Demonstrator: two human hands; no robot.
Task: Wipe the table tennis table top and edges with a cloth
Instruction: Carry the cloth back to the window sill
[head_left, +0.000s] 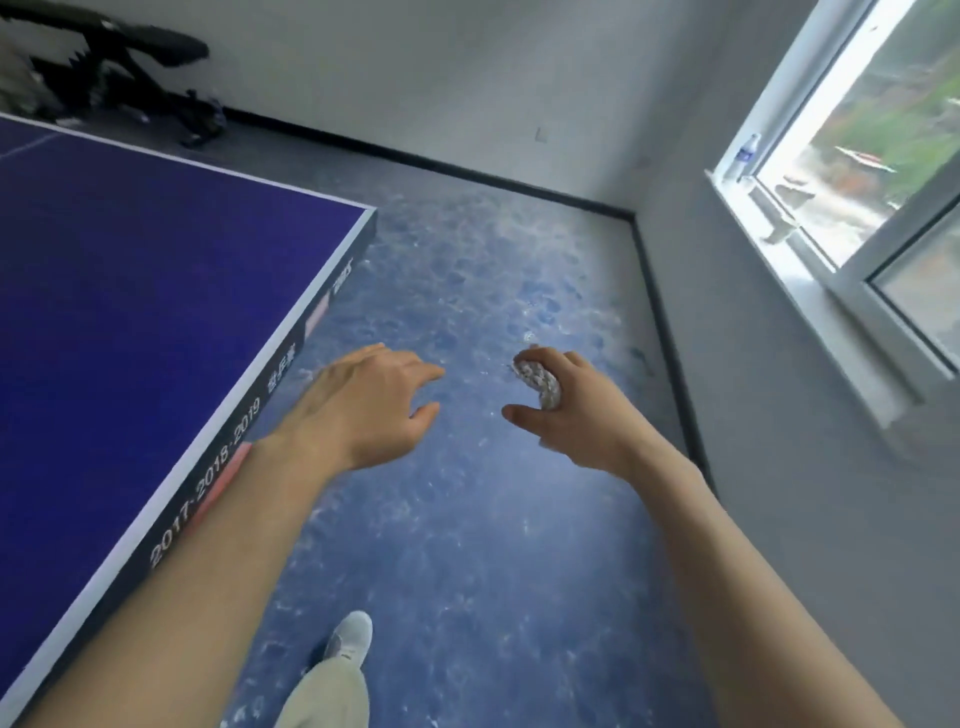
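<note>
Blue table tennis table fills the left; beside its edge, over the floor, the left hand spreads loose, empty fingers; the right hand curls around a balled grey cloth.

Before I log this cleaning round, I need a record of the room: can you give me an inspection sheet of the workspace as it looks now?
Surface: blue table tennis table, top bare in view; white border line, dark side edge printed with years.
Job's things: cloth, bunched up, held off the table over the floor.
Clutter: black equipment on the floor by the far wall; water bottle on the window sill.
Grip: right hand curled round the cloth; left hand open, holding nothing, beside the table edge.
Cables: nothing seen.
Surroundings: mottled blue floor, white walls, window at right; person's shoe below.
</note>
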